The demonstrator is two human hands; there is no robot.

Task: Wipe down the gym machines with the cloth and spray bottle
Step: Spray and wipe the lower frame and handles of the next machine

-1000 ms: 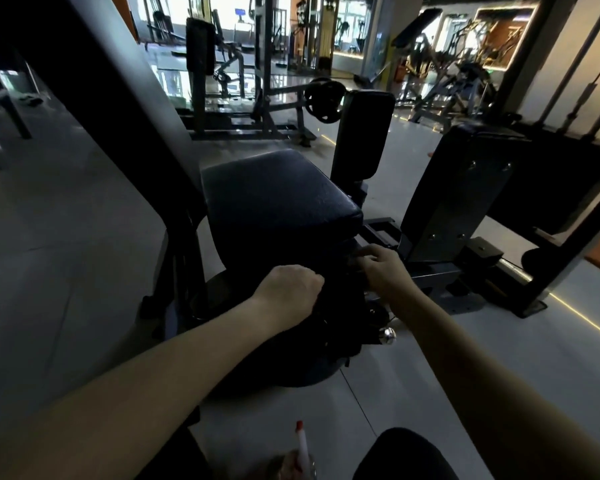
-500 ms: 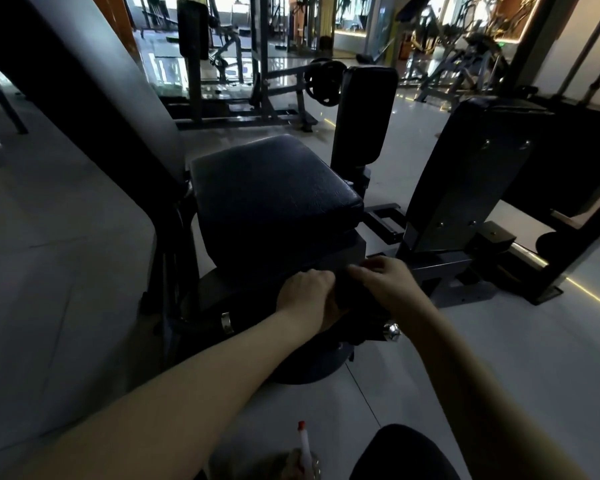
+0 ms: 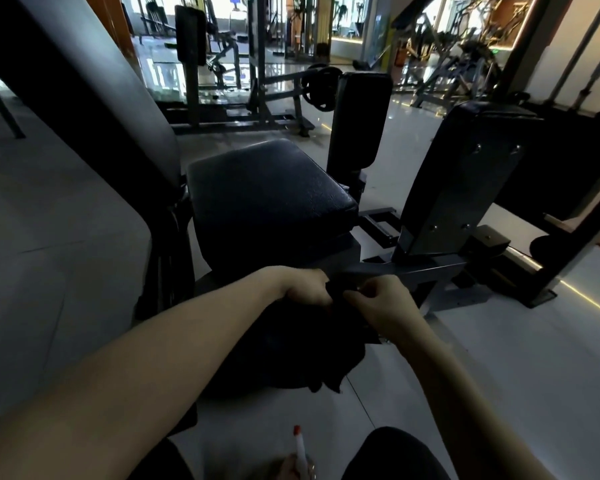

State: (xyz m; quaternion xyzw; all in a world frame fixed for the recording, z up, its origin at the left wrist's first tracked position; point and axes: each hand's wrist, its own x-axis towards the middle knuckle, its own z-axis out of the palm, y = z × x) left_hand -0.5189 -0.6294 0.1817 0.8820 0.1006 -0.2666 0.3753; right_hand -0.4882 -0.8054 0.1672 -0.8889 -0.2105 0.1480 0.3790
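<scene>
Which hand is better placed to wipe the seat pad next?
Probably left. The left hand grips the cloth just below the seat pad; the right hand holds it off to the side, by the metal frame.

The seat pad (image 3: 267, 195) is sitting in the middle, and the backrest (image 3: 94, 98) is rising on its left. Two upright pads are standing to its right, the far pad (image 3: 359, 116) behind the near pad (image 3: 465, 178). Just in front of the seat, the left hand (image 3: 305, 287) and right hand (image 3: 383, 304) are side by side, holding the cloth (image 3: 312, 341), which is hanging below them. The spray bottle (image 3: 300, 448) is showing closest to the person, between the knees (image 3: 392, 452).
</scene>
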